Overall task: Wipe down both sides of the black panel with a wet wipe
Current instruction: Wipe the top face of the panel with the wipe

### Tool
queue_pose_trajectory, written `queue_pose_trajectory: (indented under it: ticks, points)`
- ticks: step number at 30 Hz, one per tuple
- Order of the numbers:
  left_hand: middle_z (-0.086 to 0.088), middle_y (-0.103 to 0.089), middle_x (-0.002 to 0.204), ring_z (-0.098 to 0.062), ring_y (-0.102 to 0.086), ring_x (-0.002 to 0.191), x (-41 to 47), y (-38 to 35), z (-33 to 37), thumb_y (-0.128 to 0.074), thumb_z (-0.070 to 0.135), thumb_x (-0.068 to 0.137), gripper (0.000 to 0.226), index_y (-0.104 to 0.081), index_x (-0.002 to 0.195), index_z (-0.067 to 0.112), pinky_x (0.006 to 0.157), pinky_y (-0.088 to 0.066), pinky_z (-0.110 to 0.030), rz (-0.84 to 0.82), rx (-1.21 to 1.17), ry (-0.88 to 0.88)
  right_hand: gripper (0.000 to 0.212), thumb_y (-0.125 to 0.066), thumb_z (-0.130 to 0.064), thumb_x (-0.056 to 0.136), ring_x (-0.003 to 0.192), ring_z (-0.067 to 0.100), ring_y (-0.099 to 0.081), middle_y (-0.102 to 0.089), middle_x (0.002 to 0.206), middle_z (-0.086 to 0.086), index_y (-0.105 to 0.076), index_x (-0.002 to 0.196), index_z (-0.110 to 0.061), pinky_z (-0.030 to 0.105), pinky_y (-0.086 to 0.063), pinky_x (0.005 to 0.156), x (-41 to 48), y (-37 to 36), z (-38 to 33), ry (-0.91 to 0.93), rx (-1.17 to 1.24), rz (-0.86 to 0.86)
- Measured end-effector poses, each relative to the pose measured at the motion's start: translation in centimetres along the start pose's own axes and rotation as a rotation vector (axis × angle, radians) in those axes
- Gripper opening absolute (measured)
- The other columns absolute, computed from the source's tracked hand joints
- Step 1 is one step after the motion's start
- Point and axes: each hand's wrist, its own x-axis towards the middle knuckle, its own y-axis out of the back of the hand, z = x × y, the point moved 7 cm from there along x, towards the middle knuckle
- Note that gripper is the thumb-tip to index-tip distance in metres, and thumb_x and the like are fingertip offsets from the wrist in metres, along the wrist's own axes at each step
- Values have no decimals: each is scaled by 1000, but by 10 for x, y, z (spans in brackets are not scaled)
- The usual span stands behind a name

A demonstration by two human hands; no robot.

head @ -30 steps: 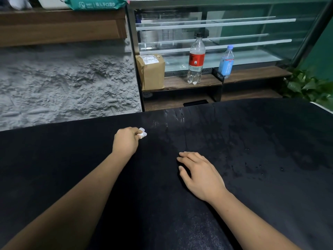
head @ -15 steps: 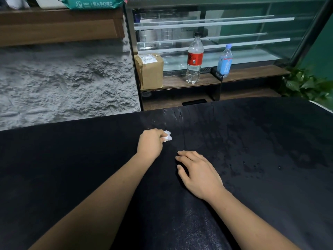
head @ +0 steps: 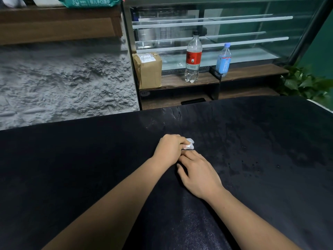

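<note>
Counting from the left, we've got one green pack of wipes [head: 90, 1] up on a wooden shelf [head: 59, 24], one taped cardboard box [head: 149, 69], and two plastic bottles, a red-label bottle [head: 193, 58] and a blue bottle [head: 223, 59]. The bottles sit on the ledge of a glass display case [head: 234, 24], with one leafy plant [head: 304, 83] far right. One black panel [head: 72, 168] fills the whole lower view.

Both our bare arms reach out over it. Our left hand [head: 169, 148] is fisted knuckles-up around the one wet wipe [head: 190, 144], a small white wad poking out past the fingers, down on the panel about mid-width. Our right hand [head: 200, 175] lies flat on the panel, fingers relaxed, holding nothing, fingertips right up by the left hand.

The panel looks matte and dark, with wet streaks and droplets toward the right and the far edge.
</note>
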Motion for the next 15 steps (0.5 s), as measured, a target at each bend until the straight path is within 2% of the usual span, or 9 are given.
queue_pose_trajectory:
  ticks: [3, 8, 15]
  points:
    - [1, -70, 123, -21, -65, 114, 2, 1, 1, -60, 10, 104, 30, -76, 126, 22, 101, -49, -34, -62, 77, -55, 34, -39, -41, 103, 118, 5, -51, -52, 134, -23, -64, 125, -33, 28, -46, 100, 0, -1, 1, -4, 2, -5]
    - [3, -70, 126, -20, -66, 115, 5, 12, -15, -63, 9, 103, 31, -75, 129, 20, 102, -49, -32, -26, 112, -46, 43, -39, -43, 105, 133, 2, -46, -54, 143, -19, -65, 137, -29, 26, -42, 111, -1, -1, 1, -5, -6, 3]
    - [1, -73, 107, -22, -69, 101, 0, 44, -65, -66, 17, 102, 20, -81, 115, 21, 94, -53, -38, 118, 99, 23, 43, -41, -43, 105, 135, 0, -44, -55, 144, -20, -66, 137, -28, 23, -38, 114, -1, 0, 1, -4, -3, 4]
